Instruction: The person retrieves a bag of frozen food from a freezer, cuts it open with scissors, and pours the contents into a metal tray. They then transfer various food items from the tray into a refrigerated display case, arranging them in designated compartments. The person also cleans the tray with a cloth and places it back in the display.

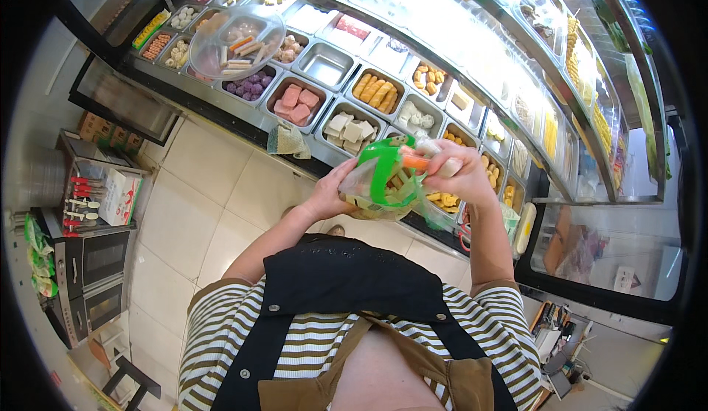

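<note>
My left hand (327, 194) grips the side of a clear plastic food bag (381, 181) with green print, held in front of my apron above the counter's near edge. Its mouth is spread, and pale stick-shaped pieces show inside. At the bag's mouth, my right hand (463, 174) has its fingers closed around several orange-and-white sticks (415, 160) that look like crab sticks. Behind the bag are metal pans of white tofu-like blocks (350, 131) and white dumpling-like pieces (416, 114). Yellow pieces (444, 200) fill a pan under my right hand, partly hidden.
A round clear plastic bowl (199, 59) with more sticks rests over the pans at left. A folded cloth (289, 141) hangs at the counter edge. Red-handled scissors (463, 238) lie below my right wrist. A curved metal-framed glass shelf (437, 73) overhangs the pans.
</note>
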`<state>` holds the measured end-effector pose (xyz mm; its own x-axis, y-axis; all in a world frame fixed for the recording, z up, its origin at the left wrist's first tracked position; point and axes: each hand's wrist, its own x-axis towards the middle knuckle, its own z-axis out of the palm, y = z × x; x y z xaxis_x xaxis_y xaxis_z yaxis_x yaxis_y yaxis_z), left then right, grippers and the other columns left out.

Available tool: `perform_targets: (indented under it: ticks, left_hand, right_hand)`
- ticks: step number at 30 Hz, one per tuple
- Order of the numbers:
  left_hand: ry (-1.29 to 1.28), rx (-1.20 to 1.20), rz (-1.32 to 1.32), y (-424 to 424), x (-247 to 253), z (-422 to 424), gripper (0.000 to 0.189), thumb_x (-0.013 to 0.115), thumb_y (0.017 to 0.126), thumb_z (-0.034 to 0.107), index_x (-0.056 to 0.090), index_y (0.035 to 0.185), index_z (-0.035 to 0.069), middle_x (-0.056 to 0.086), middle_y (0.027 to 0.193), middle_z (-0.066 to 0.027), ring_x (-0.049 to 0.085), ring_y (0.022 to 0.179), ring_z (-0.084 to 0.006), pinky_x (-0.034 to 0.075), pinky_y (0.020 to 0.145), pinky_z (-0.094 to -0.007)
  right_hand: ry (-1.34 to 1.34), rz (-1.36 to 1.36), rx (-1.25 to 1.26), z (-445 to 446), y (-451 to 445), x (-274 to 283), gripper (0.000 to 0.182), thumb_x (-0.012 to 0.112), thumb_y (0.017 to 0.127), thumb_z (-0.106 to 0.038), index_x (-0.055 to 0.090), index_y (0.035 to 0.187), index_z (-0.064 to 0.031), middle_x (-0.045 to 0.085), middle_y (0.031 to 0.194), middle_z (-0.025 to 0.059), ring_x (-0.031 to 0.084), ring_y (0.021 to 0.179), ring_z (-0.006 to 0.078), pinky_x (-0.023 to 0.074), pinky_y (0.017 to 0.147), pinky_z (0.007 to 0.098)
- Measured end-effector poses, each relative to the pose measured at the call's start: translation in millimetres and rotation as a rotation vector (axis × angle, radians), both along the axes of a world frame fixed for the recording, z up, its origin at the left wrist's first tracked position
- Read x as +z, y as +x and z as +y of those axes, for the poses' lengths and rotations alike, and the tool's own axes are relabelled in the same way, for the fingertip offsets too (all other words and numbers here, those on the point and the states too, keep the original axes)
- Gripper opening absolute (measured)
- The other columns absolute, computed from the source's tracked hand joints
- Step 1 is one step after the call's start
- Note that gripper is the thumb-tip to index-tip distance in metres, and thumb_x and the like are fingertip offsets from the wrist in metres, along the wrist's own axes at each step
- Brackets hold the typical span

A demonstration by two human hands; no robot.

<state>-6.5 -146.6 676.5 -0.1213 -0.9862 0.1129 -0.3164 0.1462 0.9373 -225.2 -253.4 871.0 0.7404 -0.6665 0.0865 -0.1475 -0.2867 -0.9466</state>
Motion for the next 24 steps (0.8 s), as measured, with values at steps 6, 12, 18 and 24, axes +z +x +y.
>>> perform_targets:
  ticks: [6,12,18,24]
  left_hand:
    - [-0.02,-0.023,-0.065,5.6,13.7,-3.6,0.099,0.084,0.051,0.025,0.031,0.134,0.009,0.042,0.129,-0.016,0.043,0.119,-0.0302,0.035,0.1,-0.0367]
    - [-0.187,-0.154,-0.186,19.4,15.1,-25.2,0.103,0.08,0.053,0.037,0.027,0.134,0.002,0.041,0.125,-0.0197,0.041,0.114,-0.0368,0.034,0.097,-0.0419]
    - [-0.185,-0.273,-0.153,30.6,9.1,-45.7,0.1,0.077,0.051,0.046,0.034,0.131,0.004,0.039,0.122,-0.0189,0.04,0.109,-0.0375,0.037,0.092,-0.0432]
    - [-0.062,-0.367,-0.131,40.7,-5.3,-60.5,0.096,0.076,0.053,0.043,0.035,0.131,0.005,0.035,0.127,-0.0217,0.038,0.114,-0.0398,0.035,0.095,-0.0453]
  right_hand:
    - [0.6,-0.46,-0.161,-74.6,13.3,-14.8,0.015,0.065,0.071,-0.005,0.057,0.083,-0.0052,0.057,0.102,0.0196,0.063,0.077,0.0311,0.0562,0.063,0.0351]
    - [0.613,0.134,-0.228,-164.5,129.2,-89.0,0.025,0.07,0.074,-0.015,0.059,0.093,-0.0033,0.06,0.092,0.0062,0.061,0.078,0.0172,0.0533,0.071,0.0319]
    - [0.493,0.317,-0.507,-232.9,230.5,-218.9,0.032,0.073,0.072,-0.025,0.06,0.09,-0.0024,0.061,0.083,0.0052,0.06,0.071,0.0144,0.0527,0.055,0.0257]
    - [0.323,0.44,-0.491,-270.5,262.3,-308.4,0.041,0.07,0.073,-0.031,0.058,0.1,-0.0033,0.06,0.086,0.0082,0.058,0.071,0.0146,0.0485,0.057,0.0278]
